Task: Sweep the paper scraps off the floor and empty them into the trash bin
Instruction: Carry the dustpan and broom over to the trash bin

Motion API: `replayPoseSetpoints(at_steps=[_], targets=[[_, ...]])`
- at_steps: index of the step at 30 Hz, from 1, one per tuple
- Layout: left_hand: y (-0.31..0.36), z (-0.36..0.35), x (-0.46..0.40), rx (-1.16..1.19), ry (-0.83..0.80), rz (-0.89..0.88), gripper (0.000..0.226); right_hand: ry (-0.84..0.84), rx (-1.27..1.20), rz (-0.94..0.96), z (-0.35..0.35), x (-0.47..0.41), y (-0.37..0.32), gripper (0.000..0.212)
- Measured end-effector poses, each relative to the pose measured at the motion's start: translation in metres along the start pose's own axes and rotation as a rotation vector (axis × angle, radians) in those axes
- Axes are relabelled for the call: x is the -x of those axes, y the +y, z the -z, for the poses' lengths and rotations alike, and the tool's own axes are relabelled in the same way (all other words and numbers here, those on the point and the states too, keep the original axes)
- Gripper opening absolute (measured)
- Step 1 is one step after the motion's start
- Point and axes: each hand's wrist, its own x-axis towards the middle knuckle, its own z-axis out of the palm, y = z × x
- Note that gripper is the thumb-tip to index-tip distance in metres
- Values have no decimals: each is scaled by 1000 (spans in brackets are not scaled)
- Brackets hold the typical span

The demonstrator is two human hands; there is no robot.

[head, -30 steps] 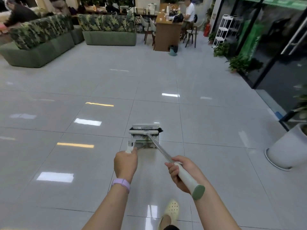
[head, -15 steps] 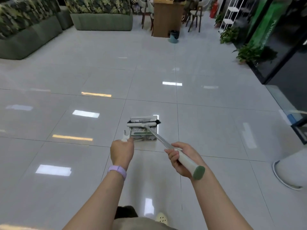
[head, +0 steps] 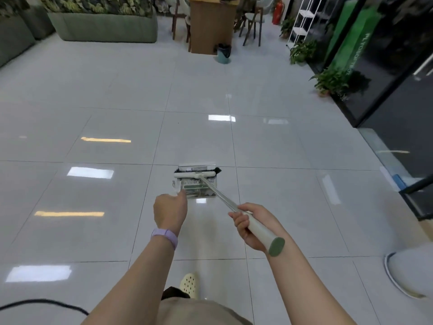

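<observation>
White broom (head: pixel 212 186): right hand (head: pixel 251 225) fingers clamped; left hand (head: pixel 169 211) grips 1 dustpan (head: pixel 199 187).

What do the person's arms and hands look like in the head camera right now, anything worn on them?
Both forearms are bare, with no sleeves in view. The left hand has a lilac band-shaped wristband around its wrist, smooth and without visible markings. The right hand wears nothing: no glove, ring or watch shows. No cables are attached to either arm.
</observation>
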Motion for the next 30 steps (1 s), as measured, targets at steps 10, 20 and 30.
replayPoseSetpoints(at_steps=[10,20,30], targets=[[133,-78,-183,-11,-54,-68,62,13,34,54,-106,-100,-161,19],[264,-207,-357,-68,-41,-36,42,30,70,-2,-179,-228,-395,18],[421,-305,-531,-3,47,-39,53,-50,109,-7,-295,-330,-617,24]])
